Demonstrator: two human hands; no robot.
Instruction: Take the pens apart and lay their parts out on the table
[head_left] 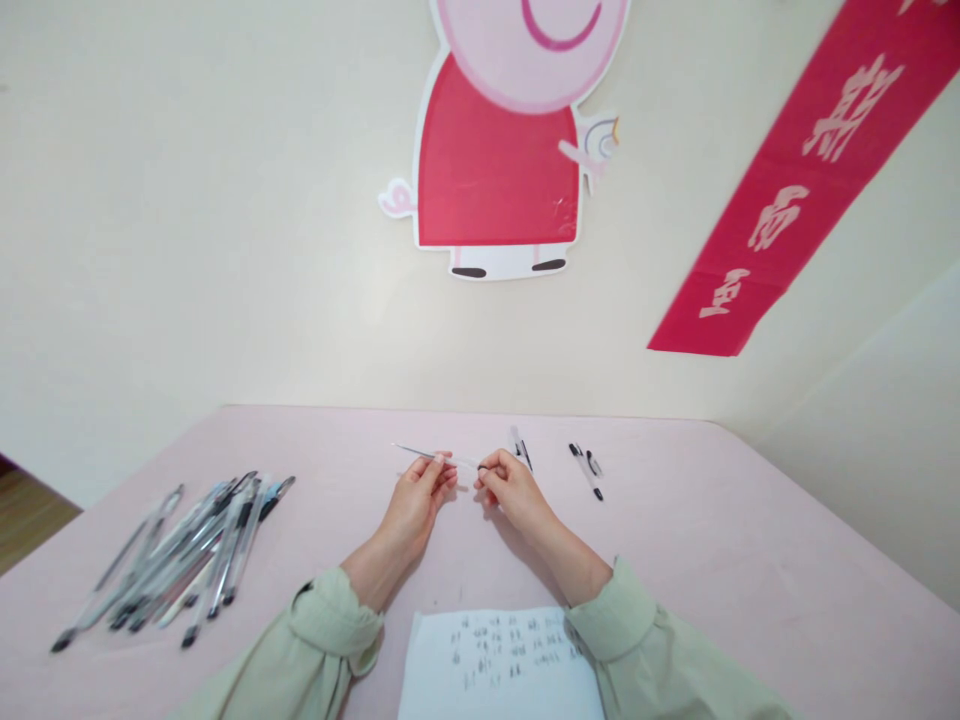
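Note:
A thin pen refill (412, 451), dark toward its left end and clear toward the right, is held nearly level above the table. My left hand (414, 500) is closed, pinching it between thumb and fingertips around the middle. At the clear end, my right hand (517, 495) is also closed, with a small dark piece showing at its fingertips. Whether that piece is part of the refill, I cannot tell. Just beyond my right hand lie a clear pen barrel and black part (521, 448). Farther right are a clear pen with black ends (586, 472) and a short cap-like piece (593, 463).
A loose heap of clear and black pens (187, 550) lies on the left of the pink table (712, 560). Between my forearms is a handwritten paper sheet (499, 670). Behind the table, the wall carries a cartoon cutout (499, 170) and a red banner (787, 210).

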